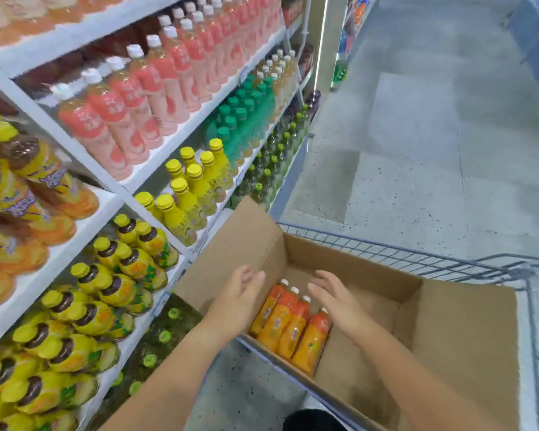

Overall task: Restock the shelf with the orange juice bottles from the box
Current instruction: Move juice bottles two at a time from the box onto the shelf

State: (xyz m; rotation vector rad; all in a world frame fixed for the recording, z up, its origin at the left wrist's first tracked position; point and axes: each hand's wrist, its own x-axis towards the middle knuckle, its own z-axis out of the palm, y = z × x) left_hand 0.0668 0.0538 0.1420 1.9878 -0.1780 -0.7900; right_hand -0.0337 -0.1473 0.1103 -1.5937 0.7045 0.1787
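I see the white metal shelf rack (156, 178) at left, the open brown cardboard box (448, 331) in the grey wire cart (417, 259), four orange juice bottles (290, 328) lying inside it, and left hand (237, 300) and right hand (333, 300) just above them, fingers straight, holding nothing

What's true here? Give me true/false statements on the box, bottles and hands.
1. Four orange juice bottles lie in the cardboard box. True.
2. The left hand grips a bottle. False: it is open and holds nothing.
3. The box sits on a wire cart. True.
4. The right hand rests on a shelf. False: it is open above the bottles in the box.
5. The bottles' caps are green. False: they are white.
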